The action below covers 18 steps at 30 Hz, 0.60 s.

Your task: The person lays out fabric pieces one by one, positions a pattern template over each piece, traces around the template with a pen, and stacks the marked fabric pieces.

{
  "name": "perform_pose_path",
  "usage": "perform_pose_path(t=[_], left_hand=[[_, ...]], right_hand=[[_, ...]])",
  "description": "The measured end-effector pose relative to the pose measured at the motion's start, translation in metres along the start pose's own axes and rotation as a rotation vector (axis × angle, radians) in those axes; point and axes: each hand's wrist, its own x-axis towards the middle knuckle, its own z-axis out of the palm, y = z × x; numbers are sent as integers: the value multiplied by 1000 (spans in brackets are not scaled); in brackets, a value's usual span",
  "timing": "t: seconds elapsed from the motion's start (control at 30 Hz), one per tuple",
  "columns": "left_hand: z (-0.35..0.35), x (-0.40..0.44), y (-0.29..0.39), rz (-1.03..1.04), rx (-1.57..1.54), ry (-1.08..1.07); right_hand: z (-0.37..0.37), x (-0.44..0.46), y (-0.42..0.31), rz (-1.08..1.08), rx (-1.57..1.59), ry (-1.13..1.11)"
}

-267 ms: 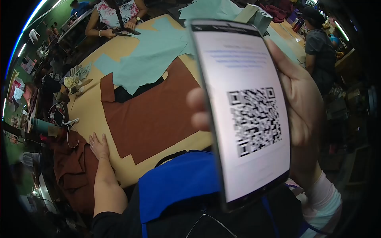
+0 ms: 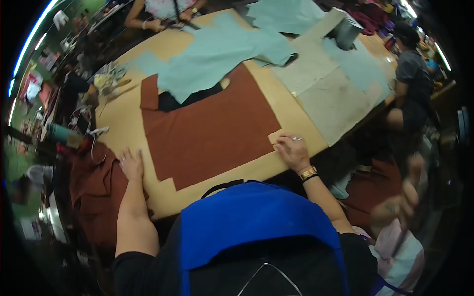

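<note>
A flat brown piece of leather-like material [image 2: 212,128], with notched corners, lies on the tan table in front of me. My left hand [image 2: 131,165] rests on the table's left edge, fingers spread, a little apart from the brown piece. At that piece's right corner is my right hand [image 2: 294,152], a ring and a gold watch on it; its fingers are loosely bent, with the fingertips beside the corner. Irregular teal sheets [image 2: 207,59] overlap the far edge of the brown piece. A dark patch [image 2: 190,96] shows between them.
A grey-beige sheet [image 2: 316,84] covers the table's right part, with a grey box-like object [image 2: 345,33] on it. Brown material [image 2: 94,192] hangs at the left. Another person's blurred hand [image 2: 407,197] is close on my right. A co-worker's hands [image 2: 170,23] work at the far edge.
The phone with a QR code, held up by another person's hand, has gone from in front of me toward the lower right. My right hand has come into view; my left stays on the table.
</note>
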Motion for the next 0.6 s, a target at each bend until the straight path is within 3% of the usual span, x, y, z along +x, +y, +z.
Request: perform_pose_path(t=[0.07,0.13,0.27,0.33,0.47,0.6], left_hand=[[-6,14,2,-54,-93,71],[-33,40,16,-250,-105,-96],[-4,131,14,-199,-343,-144],[-5,151,47,-189,-341,-63],[14,183,103,-230,-45,-20],[14,195,114,-232,-279,-124]], right_hand=[[0,1,0,-43,-18,29],[1,-4,7,-42,-1,24],[14,8,-8,1,17,28],[10,8,-19,31,-24,24],[17,16,-29,71,-73,-10],[27,26,-29,97,-126,-66]])
